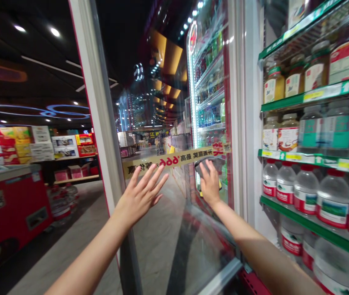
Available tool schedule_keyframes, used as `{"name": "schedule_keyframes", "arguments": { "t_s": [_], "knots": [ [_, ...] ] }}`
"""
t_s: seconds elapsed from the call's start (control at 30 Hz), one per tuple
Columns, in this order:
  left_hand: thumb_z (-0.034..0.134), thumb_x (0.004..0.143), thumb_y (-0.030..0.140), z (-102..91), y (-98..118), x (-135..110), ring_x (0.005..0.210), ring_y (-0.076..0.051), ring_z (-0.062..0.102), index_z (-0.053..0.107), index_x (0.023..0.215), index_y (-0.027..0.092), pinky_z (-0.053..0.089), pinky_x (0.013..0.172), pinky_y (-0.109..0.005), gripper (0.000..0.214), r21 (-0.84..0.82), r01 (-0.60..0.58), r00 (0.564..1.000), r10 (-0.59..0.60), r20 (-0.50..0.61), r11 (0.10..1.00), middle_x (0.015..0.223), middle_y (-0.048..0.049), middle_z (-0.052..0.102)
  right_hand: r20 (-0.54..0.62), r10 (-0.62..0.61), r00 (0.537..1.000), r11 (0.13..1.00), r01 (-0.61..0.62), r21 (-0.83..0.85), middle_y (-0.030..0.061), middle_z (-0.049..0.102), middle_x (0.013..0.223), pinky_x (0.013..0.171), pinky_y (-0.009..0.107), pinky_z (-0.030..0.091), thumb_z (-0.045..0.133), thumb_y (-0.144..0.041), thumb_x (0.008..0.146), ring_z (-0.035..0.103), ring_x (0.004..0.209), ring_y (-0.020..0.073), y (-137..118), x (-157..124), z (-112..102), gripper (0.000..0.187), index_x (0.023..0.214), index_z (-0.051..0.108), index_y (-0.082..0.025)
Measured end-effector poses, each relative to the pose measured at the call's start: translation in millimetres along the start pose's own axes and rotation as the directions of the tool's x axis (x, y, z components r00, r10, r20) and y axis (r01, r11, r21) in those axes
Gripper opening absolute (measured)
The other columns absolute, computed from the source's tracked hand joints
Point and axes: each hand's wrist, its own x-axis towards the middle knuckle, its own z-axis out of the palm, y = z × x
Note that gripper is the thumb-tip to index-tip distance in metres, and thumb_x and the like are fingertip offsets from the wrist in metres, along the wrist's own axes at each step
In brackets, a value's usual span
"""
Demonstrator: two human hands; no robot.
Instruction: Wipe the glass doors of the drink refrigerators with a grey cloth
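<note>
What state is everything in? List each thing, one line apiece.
cooler door: swung open.
left hand: open, fingers spread, flat against the glass.
right hand: pressing the cloth onto the glass.
grey cloth: bunched under the fingers.
water bottles: capped, upright on the shelf.

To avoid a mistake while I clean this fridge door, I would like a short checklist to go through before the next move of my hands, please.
1. Left hand flat on the door: ok.
2. Right hand holds the cloth against the door: ok.
3. Door swung open, away from the shelves: ok.
4. Bottles upright on the shelves: ok.
5. Door clean under the cloth: cannot tell.
6. Sticker strip flat on the door: cannot tell.
</note>
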Motion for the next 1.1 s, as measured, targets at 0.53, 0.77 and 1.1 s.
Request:
{"name": "schedule_keyframes", "arguments": {
  "t_s": [0.53, 0.77, 1.1],
  "knots": [
    [0.053, 0.100, 0.045, 2.0, 1, -3, 0.156, -0.031, 0.025, 0.028, 0.161, 0.022, 0.003, 0.129, -0.057, 0.070, -0.003, 0.001, 1.000, -0.001, 0.008, 1.000, 0.168, -0.0089, 0.027, 0.134, -0.172, 0.976, 0.985, 0.170, 0.027, 0.0104, 0.044, 0.159, 0.115, 0.057, 0.040, 0.052, -0.021, 0.097, 0.038, 0.149, 0.0293, -42, -21, -8, 0.065, 0.158, 0.034, -0.036],
    [0.055, 0.099, 0.043, 1.9, 1, -3, 0.156, -0.032, 0.025, 0.028, 0.161, 0.021, 0.004, 0.129, -0.059, 0.071, 0.006, -0.004, 1.000, 0.004, 0.018, 1.000, 0.168, -0.0100, 0.026, -0.139, 0.005, 0.990, 1.000, -0.002, 0.024, 0.0128, 0.050, 0.153, 0.110, 0.055, 0.047, 0.048, -0.014, 0.097, 0.044, 0.145, 0.0293, -20, -4, -6, 0.064, 0.157, 0.038, -0.034],
    [0.056, 0.098, 0.042, -1.5, 1, -3, 0.157, -0.031, 0.021, 0.027, 0.161, 0.022, 0.005, 0.129, -0.058, 0.072, -0.012, 0.000, 0.999, 0.000, 0.036, 1.000, 0.169, -0.0096, 0.024, 0.125, -0.399, 0.908, 0.916, 0.389, 0.094, 0.0097, 0.057, 0.148, 0.114, 0.052, 0.041, 0.054, -0.022, 0.096, 0.046, 0.143, 0.0266, -62, -28, -17, 0.054, 0.149, 0.050, -0.032]
  ]
}}
